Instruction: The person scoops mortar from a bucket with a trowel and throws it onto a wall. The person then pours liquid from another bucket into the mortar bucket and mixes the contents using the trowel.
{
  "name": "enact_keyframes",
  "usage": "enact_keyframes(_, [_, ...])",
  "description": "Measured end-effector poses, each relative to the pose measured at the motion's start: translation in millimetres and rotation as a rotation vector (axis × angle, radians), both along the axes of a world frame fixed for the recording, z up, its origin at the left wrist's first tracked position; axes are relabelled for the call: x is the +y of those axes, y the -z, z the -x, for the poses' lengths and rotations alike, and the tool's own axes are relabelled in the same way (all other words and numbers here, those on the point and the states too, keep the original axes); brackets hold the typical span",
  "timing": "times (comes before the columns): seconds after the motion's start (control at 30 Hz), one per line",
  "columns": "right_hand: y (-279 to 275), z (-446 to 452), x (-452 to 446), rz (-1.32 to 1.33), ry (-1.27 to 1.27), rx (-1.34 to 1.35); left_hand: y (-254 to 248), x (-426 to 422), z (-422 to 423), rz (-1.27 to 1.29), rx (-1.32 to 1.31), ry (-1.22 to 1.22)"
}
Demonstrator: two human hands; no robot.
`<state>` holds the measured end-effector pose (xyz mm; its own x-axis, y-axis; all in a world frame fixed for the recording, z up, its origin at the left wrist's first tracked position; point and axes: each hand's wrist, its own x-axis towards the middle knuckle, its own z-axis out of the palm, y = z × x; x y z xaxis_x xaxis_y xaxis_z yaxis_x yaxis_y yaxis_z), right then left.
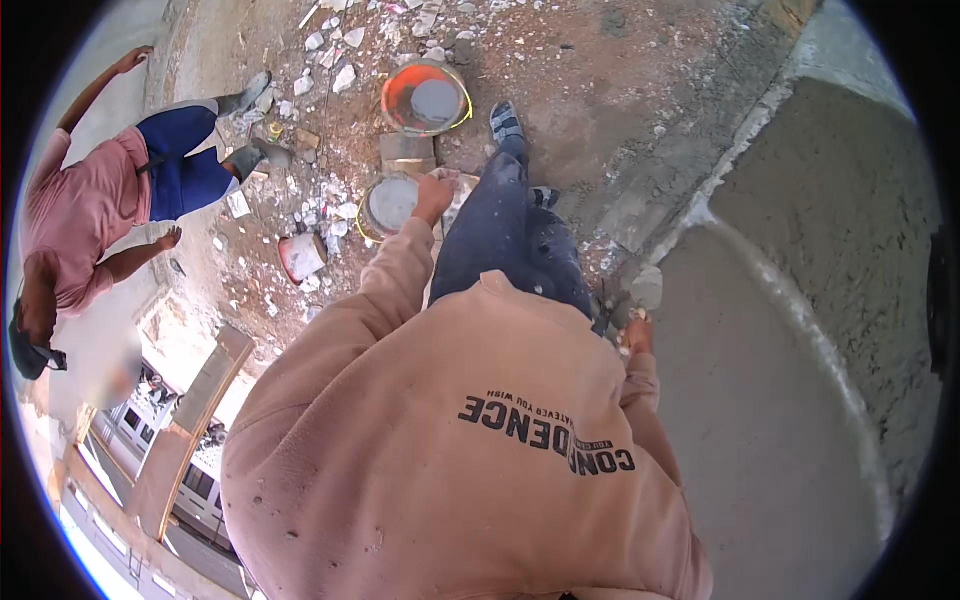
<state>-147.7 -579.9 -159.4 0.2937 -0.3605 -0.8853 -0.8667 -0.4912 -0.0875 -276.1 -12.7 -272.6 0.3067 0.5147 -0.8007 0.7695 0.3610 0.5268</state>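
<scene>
Left hand (433, 197): fingers curled, at the right side of the near bucket (363, 222); whether it grips anything, I cannot tell.
Right hand (637, 332): lower and to the right, fingers bent, just beside a pale grey flat piece (646, 287); a firm hold on it cannot be made out.
Grey mix (394, 203): in the near bucket, with more in the orange far bucket (397, 100), so material seems left over.
Smooth grey stretch (755, 400): near right, looks evenly covered, probably done.
Rough darker patch (835, 190): far right, beyond a pale ridge (790, 295), seems less finished.
</scene>
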Motion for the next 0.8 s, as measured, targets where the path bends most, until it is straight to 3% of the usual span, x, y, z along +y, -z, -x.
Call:
enact_keyframes(0.07, [-19, -38, 54, -0.006, -0.056, 0.002, 34, 3, 10, -0.057, 0.004, 0.023])
enact_keyframes(0.3, [-28, -97, 169, -0.142, -0.423, 0.052, 54, -1, 75, -0.129, 0.338, 0.173])
enact_keyframes(0.4, [-12, -122, 213, -0.249, -0.481, 0.06, 129, -4, 182, -0.381, 0.412, 0.161])
enact_keyframes(0.47, [0, -126, 225, -0.296, -0.452, 0.087, 111, 15, 199, -0.514, 0.538, 0.001])
enact_keyframes(0.53, [15, -125, 227, -0.297, -0.416, 0.101, 103, 37, 222, -0.392, 0.603, -0.147])
enact_keyframes(0.57, [31, -122, 223, -0.268, -0.473, 0.107, 149, 40, 275, -0.493, 0.805, -0.036])
enact_keyframes(0.6, [40, -115, 212, -0.221, -0.513, 0.104, 190, 48, 337, -0.505, 0.686, 0.022])
enact_keyframes(0.63, [40, -107, 192, -0.157, -0.547, 0.099, 180, 52, 338, -0.581, 0.719, 0.137])
enact_keyframes(0.67, [39, -98, 168, -0.113, -0.636, 0.1, 215, 64, 383, -0.343, 0.82, 0.15])
enact_keyframes(0.7, [41, -87, 140, -0.066, -0.724, 0.097, 213, 68, 383, -0.351, 0.772, 0.135])
enact_keyframes(0.77, [37, -72, 107, 0.047, -0.827, 0.119, 231, 64, 396, -0.443, 0.488, -0.143])
enact_keyframes(0.8, [30, -64, 96, 0.11, -0.841, 0.153, 198, 59, 351, -0.35, 0.605, -0.222])
